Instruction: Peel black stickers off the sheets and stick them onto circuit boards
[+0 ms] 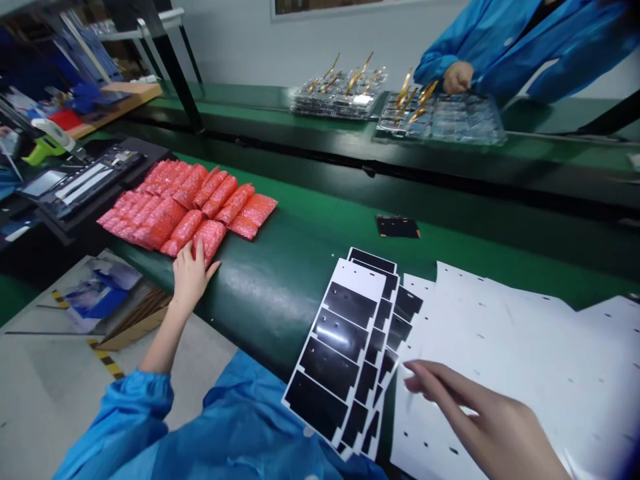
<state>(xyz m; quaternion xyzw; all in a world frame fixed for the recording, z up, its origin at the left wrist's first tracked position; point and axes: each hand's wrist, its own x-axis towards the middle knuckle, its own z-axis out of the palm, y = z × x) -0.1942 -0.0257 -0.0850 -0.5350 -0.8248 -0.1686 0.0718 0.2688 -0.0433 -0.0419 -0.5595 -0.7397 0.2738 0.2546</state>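
Note:
My left hand [191,277] reaches to the nearest pink bubble-wrap packet [210,237]. Its fingertips rest on the packet's near end, and the thumb is spread to the right, so the hand is open. More pink packets [165,217] lie in rows just beyond it. My right hand [485,413] hovers over large white sheets [480,333] with thumb and fingertips pinched together; whatever is between them, if anything, is too small to make out. Left of that hand, a fanned stack of white sheets with black rectangular stickers [335,333] lies on the green bench [270,287].
A thin black rectangular part [399,227] lies mid-bench. Across a raised ledge, trays with gold flex strips [340,93] stand near a co-worker's hand [458,77]. Opened device parts [87,180] are at the left. A dark post [175,67] rises behind the packets.

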